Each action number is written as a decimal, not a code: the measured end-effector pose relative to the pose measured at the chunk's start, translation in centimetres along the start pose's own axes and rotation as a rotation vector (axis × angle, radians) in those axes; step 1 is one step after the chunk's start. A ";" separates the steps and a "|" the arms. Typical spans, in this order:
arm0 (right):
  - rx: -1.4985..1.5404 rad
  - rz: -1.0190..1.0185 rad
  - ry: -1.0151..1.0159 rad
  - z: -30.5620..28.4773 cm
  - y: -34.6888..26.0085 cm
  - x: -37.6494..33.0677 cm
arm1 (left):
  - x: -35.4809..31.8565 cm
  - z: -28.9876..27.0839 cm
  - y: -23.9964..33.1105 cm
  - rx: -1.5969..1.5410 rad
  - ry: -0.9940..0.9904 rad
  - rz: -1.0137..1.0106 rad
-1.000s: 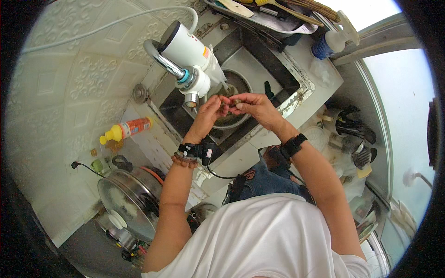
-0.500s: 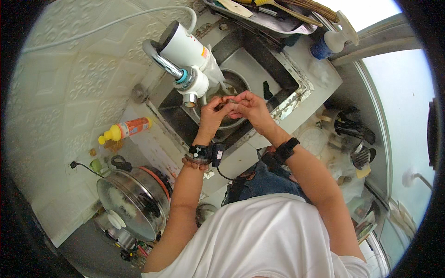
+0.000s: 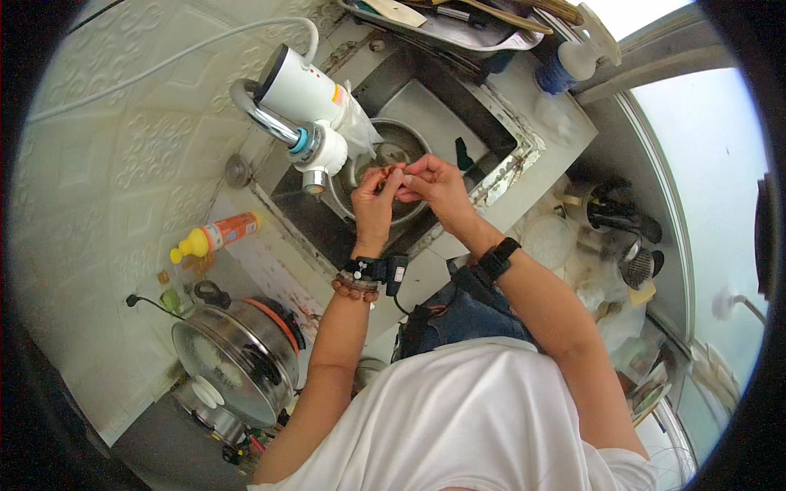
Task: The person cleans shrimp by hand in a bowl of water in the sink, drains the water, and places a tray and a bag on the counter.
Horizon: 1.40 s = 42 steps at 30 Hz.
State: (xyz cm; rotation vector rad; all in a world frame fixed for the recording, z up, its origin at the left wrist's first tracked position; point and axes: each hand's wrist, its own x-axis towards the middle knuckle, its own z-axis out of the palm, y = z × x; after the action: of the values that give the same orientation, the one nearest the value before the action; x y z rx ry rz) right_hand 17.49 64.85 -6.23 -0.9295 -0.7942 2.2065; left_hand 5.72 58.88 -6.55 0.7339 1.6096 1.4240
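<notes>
My left hand [image 3: 373, 211] and my right hand [image 3: 443, 195] meet over a round metal basin [image 3: 420, 139] in the sink [image 3: 438, 110]. Both are closed, thumbs and fingertips pinched together around a small reddish-brown thing [image 3: 394, 169]. My fingers cover most of it, so its kind cannot be made out. Behind the hands, the basin holds what looks like cloudy water with pieces in it. To the left of the basin stands a white electric faucet [image 3: 298, 83] with a chrome spout, a clear plastic bag hanging beside it.
An orange bottle with a yellow cap [image 3: 225, 232] lies left of the sink. A lidded steel pot [image 3: 196, 348] stands at lower left. Beyond the sink are a metal tray [image 3: 491, 42] of utensils and a blue-and-white pump bottle [image 3: 563, 72]. Ladles and other utensils [image 3: 626, 225] are at right.
The view has shifted slightly, moving the faucet and sink left in the picture. My hands stay together over the basin, with the fingers pinched a little differently.
</notes>
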 end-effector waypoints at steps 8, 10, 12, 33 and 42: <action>-0.042 -0.016 -0.033 -0.5 0.4 0.2 | 0.0 0.3 0.1 -0.198 0.045 -0.143; -0.025 0.002 -0.041 -0.7 0.4 0.3 | 0.1 0.1 0.0 -0.322 0.070 -0.200; -0.009 0.022 -0.051 -0.8 0.5 0.4 | 0.3 -0.7 0.3 -0.436 0.182 -0.230; -0.369 -0.156 0.441 -10.2 -8.3 -12.3 | 7.1 8.1 -3.4 0.617 -0.284 0.417; -0.267 -0.251 0.645 -12.4 -9.2 -18.5 | 9.9 6.2 -7.8 1.034 -0.409 0.029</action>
State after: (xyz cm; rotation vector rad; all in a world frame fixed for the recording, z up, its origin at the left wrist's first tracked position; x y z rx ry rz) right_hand 40.22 60.96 0.66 -1.4750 -0.8343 1.4672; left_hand 7.25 68.89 -16.25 1.5030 1.9316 0.3045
